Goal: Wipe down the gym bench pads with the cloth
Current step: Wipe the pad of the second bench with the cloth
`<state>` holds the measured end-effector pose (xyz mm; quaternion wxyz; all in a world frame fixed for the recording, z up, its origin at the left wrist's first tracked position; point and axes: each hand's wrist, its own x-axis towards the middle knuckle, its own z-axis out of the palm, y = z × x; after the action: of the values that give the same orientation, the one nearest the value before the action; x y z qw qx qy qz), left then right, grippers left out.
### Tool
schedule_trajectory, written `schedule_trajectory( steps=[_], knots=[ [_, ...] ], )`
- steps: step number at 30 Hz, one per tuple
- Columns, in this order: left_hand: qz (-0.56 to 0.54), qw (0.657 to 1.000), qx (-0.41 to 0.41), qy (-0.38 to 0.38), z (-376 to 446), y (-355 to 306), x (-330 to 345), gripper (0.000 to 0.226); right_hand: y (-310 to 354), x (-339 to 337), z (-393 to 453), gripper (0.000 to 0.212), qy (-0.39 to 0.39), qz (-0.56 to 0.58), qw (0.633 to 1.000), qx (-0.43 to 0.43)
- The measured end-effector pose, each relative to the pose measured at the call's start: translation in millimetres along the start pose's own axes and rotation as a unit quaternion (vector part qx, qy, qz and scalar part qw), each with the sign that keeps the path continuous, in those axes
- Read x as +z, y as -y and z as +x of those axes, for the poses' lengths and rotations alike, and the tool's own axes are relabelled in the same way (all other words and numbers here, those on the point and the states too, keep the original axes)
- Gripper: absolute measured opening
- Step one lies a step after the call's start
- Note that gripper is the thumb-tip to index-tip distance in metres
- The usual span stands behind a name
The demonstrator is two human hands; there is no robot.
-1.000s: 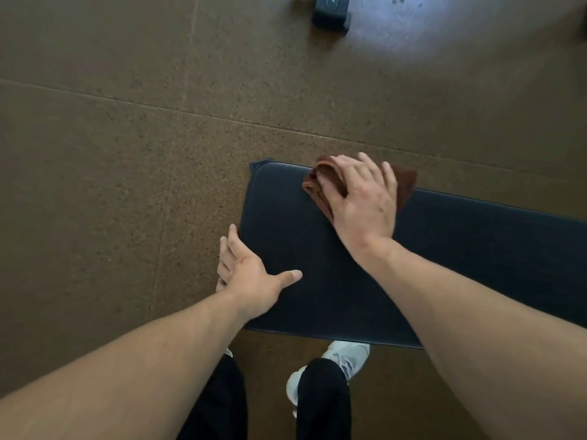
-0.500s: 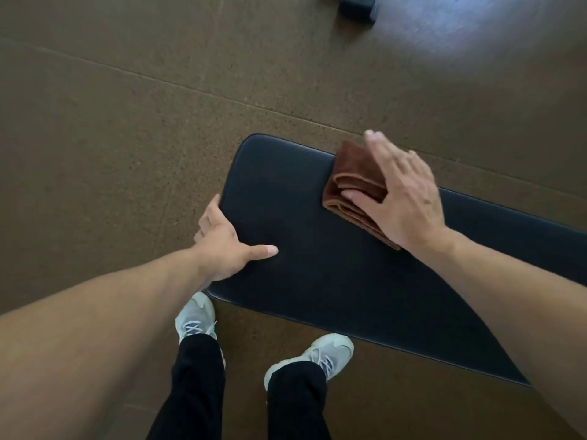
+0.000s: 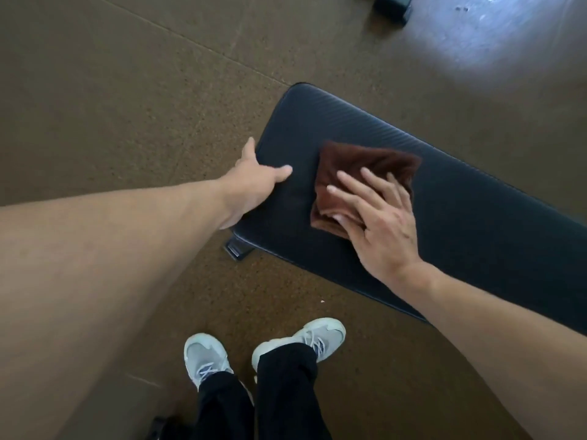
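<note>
a person stands over a black gym bench pad (image 3: pixel 444 198), which runs on a slant from upper left to lower right above a speckled brown rubber floor (image 3: pixel 127 106). the right hand (image 3: pixel 381 223) lies flat on a folded brown cloth (image 3: pixel 365 166), fingers straight and spread, pressing it onto the top of the pad near the pad's left end — the thumb is tucked at the cloth's near edge. the cloth sits wholly on the pad, just beside the left hand (image 3: pixel 254 182) but apart from it. that left hand grasps the rounded end of the pad, thumb on the top face and fingers wrapped over the edge, where they drop out of sight. a bit of dark frame (image 3: pixel 236 249) pokes out under the pad's near corner. below, two grey lace-up trainers (image 3: pixel 206 357) and black trouser legs (image 3: pixel 286 392) stand on the floor just short of the bench. a dark blocky object (image 3: pixel 392 4) sits at the top edge, next to a pale patch of glare — too little of it shows to say what it is.
</note>
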<state>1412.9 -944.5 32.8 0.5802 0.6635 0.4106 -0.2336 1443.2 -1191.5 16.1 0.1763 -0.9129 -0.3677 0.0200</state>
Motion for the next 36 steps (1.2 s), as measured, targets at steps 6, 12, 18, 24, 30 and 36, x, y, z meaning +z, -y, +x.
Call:
schedule_trajectory(
  steps=[6, 12, 18, 24, 30, 36],
  knots=[
    [-0.004, 0.998, -0.052, 0.029, -51.3, 87.1, -42.0, 0.066, 46.0, 9.6, -39.9, 0.066, 0.118, -0.092, 0.985, -0.092],
    [0.003, 0.992, -0.125, -0.03, -72.8, 172.8, -64.4, 0.064, 110.0, 44.9, 39.6, 0.087, 0.148, -0.14, 0.977, -0.062],
    [0.026, 0.995, -0.097, -0.024, -89.0, 174.3, -55.8, 0.059, 132.1, 59.9, 49.7, 0.066, 0.13, -0.175, 0.967, -0.129],
    [0.066, 0.996, 0.008, 0.062, -105.1, 155.2, -47.5, 0.058, 55.9, 16.8, -53.0, 0.068, 0.192, -0.232, 0.911, -0.283],
    [0.07, 0.996, 0.049, 0.029, -112.6, 146.4, -26.6, 0.059, 70.8, 12.2, -24.0, 0.066, 0.206, -0.243, 0.916, -0.245],
    [0.117, 0.991, 0.068, 0.024, -115.9, 166.5, -6.6, 0.065, 116.9, 45.9, 13.3, 0.076, 0.141, -0.174, 0.958, -0.177]
  ],
)
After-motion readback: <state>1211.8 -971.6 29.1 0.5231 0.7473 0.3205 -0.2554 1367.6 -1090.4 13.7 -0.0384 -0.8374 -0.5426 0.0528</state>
